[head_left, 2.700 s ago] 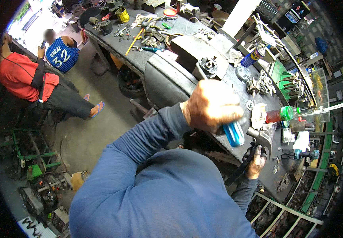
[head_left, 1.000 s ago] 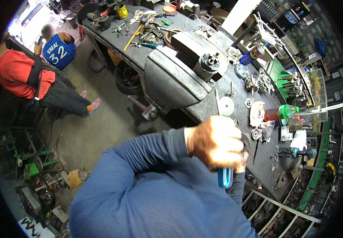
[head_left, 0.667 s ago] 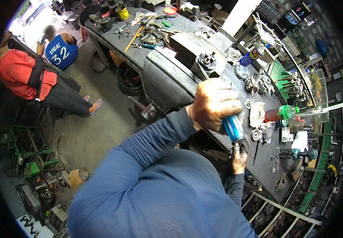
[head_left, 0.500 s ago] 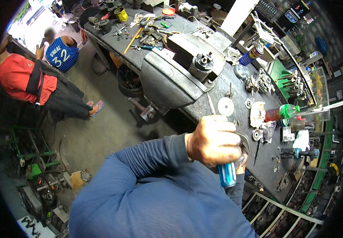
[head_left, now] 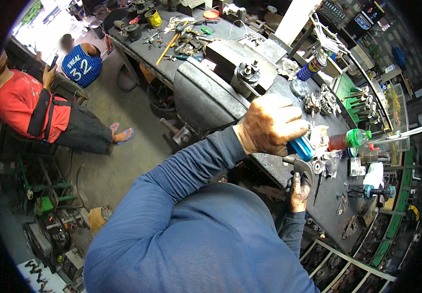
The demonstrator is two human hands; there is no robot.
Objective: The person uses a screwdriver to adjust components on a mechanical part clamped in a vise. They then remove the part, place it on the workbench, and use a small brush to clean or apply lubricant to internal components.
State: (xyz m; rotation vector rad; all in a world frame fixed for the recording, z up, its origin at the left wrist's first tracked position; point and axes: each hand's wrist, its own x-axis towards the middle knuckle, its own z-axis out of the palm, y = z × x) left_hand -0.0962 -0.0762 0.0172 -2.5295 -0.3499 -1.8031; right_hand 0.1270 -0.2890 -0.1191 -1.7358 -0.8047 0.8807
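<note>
My left hand (head_left: 272, 124) is closed around a screwdriver with a clear blue handle (head_left: 302, 148); the hand hides its shaft. Just below and to the right, my right hand (head_left: 299, 193) grips a curved dark metal part (head_left: 304, 168), its rim showing above the thumb. The handle's end is close to this part; whether they touch, I cannot tell. Beyond my left hand stands a big grey bench vise (head_left: 206, 93). A round metal part with prongs (head_left: 246, 75) sits beside its jaws.
Along the dark workbench (head_left: 335, 205) lie a red bottle with a green cap (head_left: 347, 139), a blue spray can (head_left: 312, 67), gear-like parts (head_left: 325, 100) and a blue-ended tool (head_left: 372, 190). A person in red (head_left: 25, 102) stands at left; another in a blue jersey (head_left: 81, 63) is behind.
My left hand has moved up and away from me with the screwdriver, off my right hand. The right hand and its curved metal part now show more fully.
</note>
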